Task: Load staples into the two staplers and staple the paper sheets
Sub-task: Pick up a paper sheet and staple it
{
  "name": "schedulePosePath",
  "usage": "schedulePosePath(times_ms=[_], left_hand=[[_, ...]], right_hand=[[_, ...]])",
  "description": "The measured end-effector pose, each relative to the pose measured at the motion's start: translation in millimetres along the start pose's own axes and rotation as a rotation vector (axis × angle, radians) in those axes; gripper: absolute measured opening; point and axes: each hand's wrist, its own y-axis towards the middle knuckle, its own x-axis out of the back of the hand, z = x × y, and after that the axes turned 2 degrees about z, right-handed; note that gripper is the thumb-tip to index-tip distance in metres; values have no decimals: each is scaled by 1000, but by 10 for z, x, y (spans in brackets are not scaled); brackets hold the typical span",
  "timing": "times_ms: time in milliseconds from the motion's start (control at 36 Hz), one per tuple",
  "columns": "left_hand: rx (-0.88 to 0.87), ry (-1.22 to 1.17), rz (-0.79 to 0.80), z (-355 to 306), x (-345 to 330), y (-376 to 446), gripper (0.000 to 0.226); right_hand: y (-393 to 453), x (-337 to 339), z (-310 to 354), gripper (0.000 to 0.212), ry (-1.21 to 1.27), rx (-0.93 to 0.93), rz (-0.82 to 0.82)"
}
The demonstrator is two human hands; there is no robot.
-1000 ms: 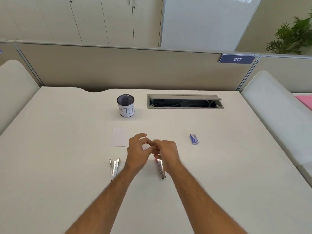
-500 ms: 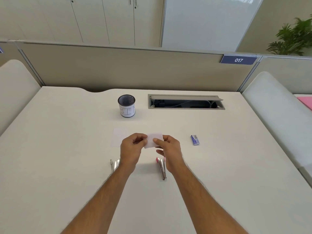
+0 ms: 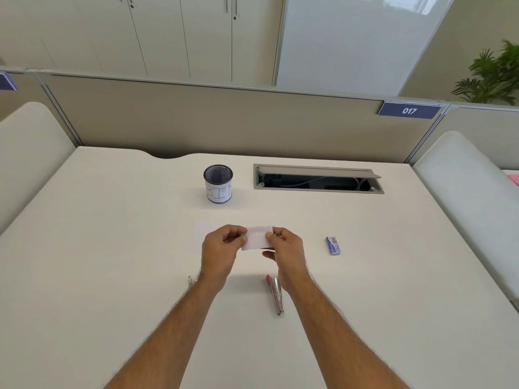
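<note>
My left hand (image 3: 222,251) and my right hand (image 3: 286,251) pinch a small white paper sheet (image 3: 257,238) by its two ends, just above the desk's middle. Another white sheet (image 3: 200,234) lies flat on the desk, partly behind my left hand. A metal stapler with a pink tip (image 3: 275,294) lies opened out under my right wrist. Of the second stapler (image 3: 189,279) only a thin metal end shows beside my left forearm. A small blue staple box (image 3: 333,245) lies to the right.
A mesh pen cup (image 3: 218,183) with a white label stands at the back centre. An open cable tray (image 3: 317,179) is sunk into the white desk (image 3: 98,262) behind. A beige partition runs along the far edge, with padded seats on both sides.
One second ago my fingers were bunched together over the desk. They have since drawn apart and lifted slightly, and the small sheet now shows stretched between them.
</note>
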Motion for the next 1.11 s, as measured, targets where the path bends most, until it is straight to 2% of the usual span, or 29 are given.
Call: schedulePosePath(times_ms=[139,250,306,361,500,778,1000,1111], left_hand=[[-1,6,-43,-3,69,160,18],[9,-5,-78,-4,154,301,18],[9,-10,-95,-6,193,369,17],[13,-1,-126,-7,235,444,15],[22,45,-218,-15,379,626,11],[-4,120,-243,24,655,968,22],[-85,214,-184,-3,737,1228,23],[-103,247,-178,-7,765,1350,18]], right_hand=[[142,-69,43,13,-24,4,17],[267,-172,79,26,-18,31,23],[325,-234,101,23,-56,60,17],[410,-317,129,18,-101,109,-10],[697,-608,306,23,-251,292,-144],[1317,-1162,662,13,-418,484,-133],[1646,-1482,564,20,-889,706,-114],[1752,-1593,494,18,-1064,715,-165]])
